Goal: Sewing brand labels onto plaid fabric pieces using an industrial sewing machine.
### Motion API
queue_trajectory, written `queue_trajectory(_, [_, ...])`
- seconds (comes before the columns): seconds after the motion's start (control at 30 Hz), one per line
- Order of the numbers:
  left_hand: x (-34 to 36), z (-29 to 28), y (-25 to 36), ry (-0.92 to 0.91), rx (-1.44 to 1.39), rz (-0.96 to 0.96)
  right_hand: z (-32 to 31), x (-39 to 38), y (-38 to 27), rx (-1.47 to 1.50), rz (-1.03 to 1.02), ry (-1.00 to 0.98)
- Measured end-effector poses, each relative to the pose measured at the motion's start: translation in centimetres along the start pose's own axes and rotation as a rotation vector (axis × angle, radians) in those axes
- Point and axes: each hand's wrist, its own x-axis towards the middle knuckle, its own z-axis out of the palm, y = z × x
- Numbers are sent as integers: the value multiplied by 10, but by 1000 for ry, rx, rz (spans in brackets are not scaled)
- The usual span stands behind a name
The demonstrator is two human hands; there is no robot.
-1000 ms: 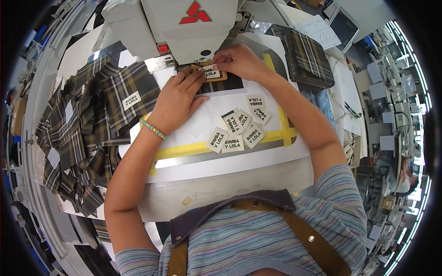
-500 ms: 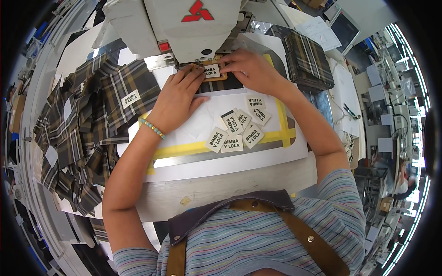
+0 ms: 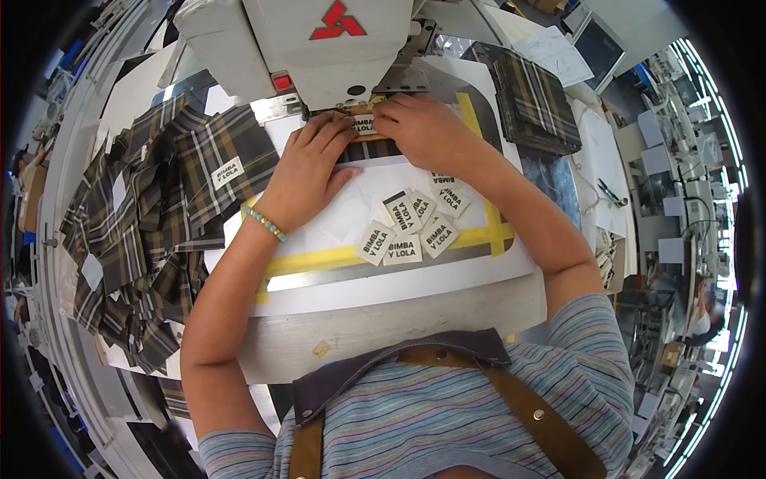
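Observation:
Under the white sewing machine head (image 3: 335,48) lies a small cream label (image 3: 362,124) with dark print, set in a tan frame over dark plaid fabric (image 3: 375,149). My left hand (image 3: 315,164) rests at the label's left side, fingers stretched forward and thumb spread away. At its right edge, the bunched fingertips of my right hand (image 3: 427,132) press on the label and cover part of it. Several loose cream labels (image 3: 403,248) lie in an overlapping group on the white work surface, in front of my right wrist.
Plaid pieces (image 3: 152,231) are heaped at the left, one with a label on top. A stack of plaid fabric (image 3: 538,100) stands at the right, near thread snips (image 3: 613,194). Yellow tape (image 3: 319,262) edges the white surface (image 3: 319,231).
My right hand has moved slightly left and nearer, its fingers drawing together over the label's right part. My left hand stays almost in place.

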Motion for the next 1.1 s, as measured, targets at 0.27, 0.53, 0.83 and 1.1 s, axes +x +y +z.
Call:
queue_trajectory(0.27, [-2,-9,-5,54,-10,-32,10,2,-7,295,6,17])
queue_trajectory(0.53, [-3,-14,-11,62,52,-36,19,-1,-1,355,27,38])
queue_trajectory(0.83, [-6,-16,-7,18,101,-33,20,-1,1,297,44,-2])
queue_trajectory(1.1, [-7,-18,-7,-10,108,-51,23,0,1,316,10,13])
